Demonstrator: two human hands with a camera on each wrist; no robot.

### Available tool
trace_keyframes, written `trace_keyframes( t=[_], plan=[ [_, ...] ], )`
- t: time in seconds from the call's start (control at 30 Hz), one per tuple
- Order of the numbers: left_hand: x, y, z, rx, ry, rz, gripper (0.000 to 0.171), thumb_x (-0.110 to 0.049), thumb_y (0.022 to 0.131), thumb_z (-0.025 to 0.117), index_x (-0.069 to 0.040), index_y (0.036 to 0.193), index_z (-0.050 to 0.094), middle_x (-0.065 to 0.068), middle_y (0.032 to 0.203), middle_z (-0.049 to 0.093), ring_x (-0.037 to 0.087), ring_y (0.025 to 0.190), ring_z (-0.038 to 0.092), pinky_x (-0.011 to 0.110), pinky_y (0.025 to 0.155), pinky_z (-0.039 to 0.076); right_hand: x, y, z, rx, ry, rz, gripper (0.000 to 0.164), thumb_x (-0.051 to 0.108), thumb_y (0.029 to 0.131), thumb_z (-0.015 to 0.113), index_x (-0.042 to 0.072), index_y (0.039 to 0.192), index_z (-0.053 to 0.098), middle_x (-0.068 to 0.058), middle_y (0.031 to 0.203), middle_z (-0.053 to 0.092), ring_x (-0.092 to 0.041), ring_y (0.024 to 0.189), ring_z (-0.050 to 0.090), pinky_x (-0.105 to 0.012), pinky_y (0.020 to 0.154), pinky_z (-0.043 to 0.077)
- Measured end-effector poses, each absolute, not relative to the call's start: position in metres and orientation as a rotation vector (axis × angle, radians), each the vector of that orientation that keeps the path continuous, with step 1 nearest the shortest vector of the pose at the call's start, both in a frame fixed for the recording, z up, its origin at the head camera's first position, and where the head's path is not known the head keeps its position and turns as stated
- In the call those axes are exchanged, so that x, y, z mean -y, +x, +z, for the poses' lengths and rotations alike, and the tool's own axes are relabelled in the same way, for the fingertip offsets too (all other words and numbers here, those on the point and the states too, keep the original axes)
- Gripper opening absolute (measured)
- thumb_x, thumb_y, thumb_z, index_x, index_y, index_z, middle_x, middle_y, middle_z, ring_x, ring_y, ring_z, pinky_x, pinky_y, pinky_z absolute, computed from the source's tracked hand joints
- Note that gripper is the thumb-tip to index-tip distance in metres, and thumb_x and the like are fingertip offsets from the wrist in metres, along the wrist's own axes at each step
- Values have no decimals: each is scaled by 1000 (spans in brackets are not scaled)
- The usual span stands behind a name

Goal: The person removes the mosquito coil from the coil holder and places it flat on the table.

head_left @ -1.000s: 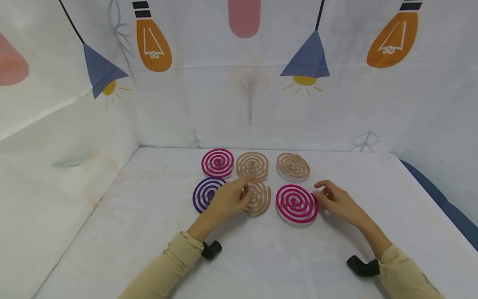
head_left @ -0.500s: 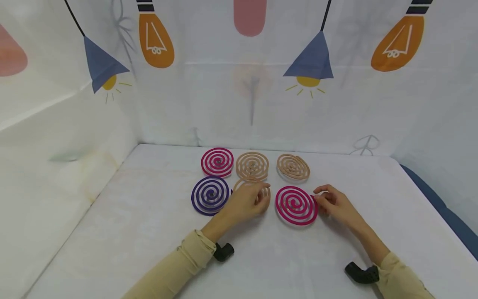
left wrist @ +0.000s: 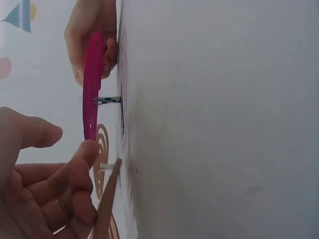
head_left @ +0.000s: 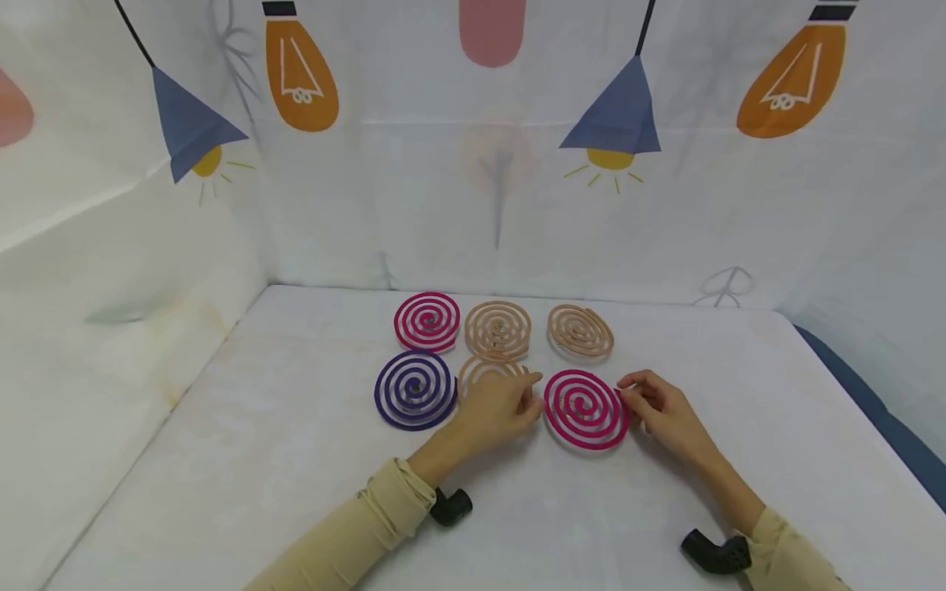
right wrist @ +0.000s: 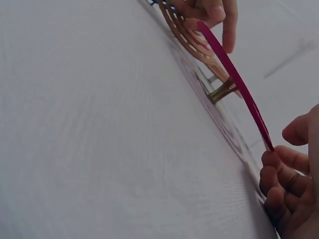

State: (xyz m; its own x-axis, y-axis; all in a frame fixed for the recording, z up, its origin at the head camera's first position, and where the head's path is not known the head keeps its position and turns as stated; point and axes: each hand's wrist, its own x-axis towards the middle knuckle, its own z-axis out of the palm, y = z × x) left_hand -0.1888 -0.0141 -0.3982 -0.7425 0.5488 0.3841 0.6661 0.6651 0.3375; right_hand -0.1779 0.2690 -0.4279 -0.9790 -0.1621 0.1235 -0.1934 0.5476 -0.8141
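Observation:
Near the middle of the table, a magenta mosquito coil (head_left: 586,409) is held off the surface by a small metal stand (right wrist: 222,91). My right hand (head_left: 668,417) is at its right edge, fingertips touching the rim from below and the thumb apart from it. At its left edge is my left hand (head_left: 493,414), with a fingertip at or very near the rim and the thumb spread away. That hand partly covers a tan coil (head_left: 480,365) in the head view. Left of it lies a dark blue coil (head_left: 415,391).
Behind stand another magenta coil (head_left: 427,322), a tan coil (head_left: 498,328) and a tilted tan coil (head_left: 580,331). All are on a white-covered table (head_left: 296,427). A printed white curtain (head_left: 436,205) closes off the back and sides.
My left hand has moved right, from over the front tan coil to the left rim of the front magenta coil, uncovering the blue coil. My right hand stays at the magenta coil's right edge.

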Motion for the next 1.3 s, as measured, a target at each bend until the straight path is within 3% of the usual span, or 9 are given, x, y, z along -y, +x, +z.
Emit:
trace_keyframes(
  t=[0.37,0.73,1.03,1.3],
  plan=[
    [9,-182,-395,2734,-966,-733,40,-23,87,63,-5,123,62,-7,73,65,1,62,54,16,56,42,-247,-162,-395,2705,346,1358,18,8,94,54,-3,108,56,-12,77,61,-18,62,54,-21,54,46],
    [8,-180,-395,2778,-959,-851,38,-17,85,65,-3,121,63,-5,71,65,-1,59,49,14,56,41,-262,-177,-427,2671,340,1425,19,15,95,56,5,111,57,-9,83,63,-16,64,52,-21,53,45],
    [8,-180,-395,2757,-946,-897,36,-15,83,68,-4,118,65,-3,75,68,2,64,55,16,60,44,-264,-177,-429,2637,389,1477,20,17,95,57,7,111,57,-8,89,65,-15,70,55,-20,60,48],
    [7,-181,-395,2768,-951,-892,37,-15,84,67,-4,119,64,-3,76,67,0,62,51,14,60,40,-267,-176,-433,2618,400,1504,20,17,95,57,6,111,57,-9,92,66,-14,72,56,-20,61,49]
  ],
)
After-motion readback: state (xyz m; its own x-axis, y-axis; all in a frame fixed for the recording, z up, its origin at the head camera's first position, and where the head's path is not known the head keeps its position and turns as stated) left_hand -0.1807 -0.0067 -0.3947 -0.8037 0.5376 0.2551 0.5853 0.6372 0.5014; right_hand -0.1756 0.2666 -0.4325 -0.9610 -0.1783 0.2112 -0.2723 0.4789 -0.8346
